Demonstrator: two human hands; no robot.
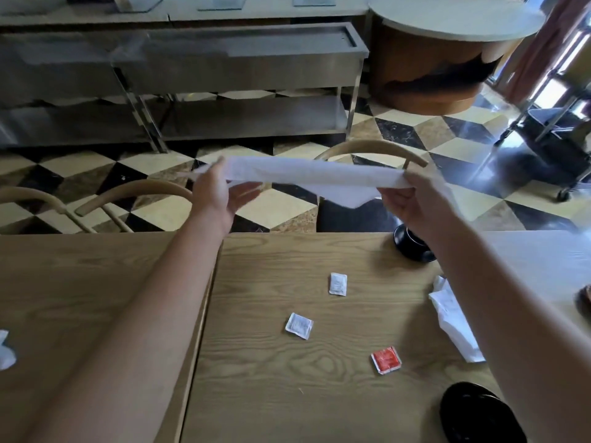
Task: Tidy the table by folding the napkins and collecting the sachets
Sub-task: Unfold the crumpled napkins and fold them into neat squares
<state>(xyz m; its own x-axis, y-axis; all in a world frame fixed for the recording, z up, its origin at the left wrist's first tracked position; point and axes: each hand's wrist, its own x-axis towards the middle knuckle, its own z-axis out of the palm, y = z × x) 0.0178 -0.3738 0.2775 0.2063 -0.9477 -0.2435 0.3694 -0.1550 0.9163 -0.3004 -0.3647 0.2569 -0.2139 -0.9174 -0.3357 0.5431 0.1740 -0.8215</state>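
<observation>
Head view: both forearms reach out over the far edge of the desk (287, 394), hands raised above it.
Held napkin (307, 174): white, stretched in a long band between the two hands, in the air past the desk's far edge; one corner hangs down below the band near the right end.
Left hand (217, 193): pinches the napkin's left end, thumb on top; lower fingers extended beneath and blurred.
Right hand (412, 203): fingers curled, gripping the napkin's right end.
White sachets: one (338, 283) near the desk's middle, another (299, 325) nearer and slightly left, apart from each other.
Red sachet (386, 359): flat on the desk, nearer and right of the white pair.
Crumpled napkin (454, 324): on the desk at right, partly hidden by the right forearm.
Second loose napkin (6, 351): at the left edge, on the adjoining desk.
Black round items: one (412, 244) at the far edge behind the right forearm, one (476, 414) at the near right; kind not discernible.
</observation>
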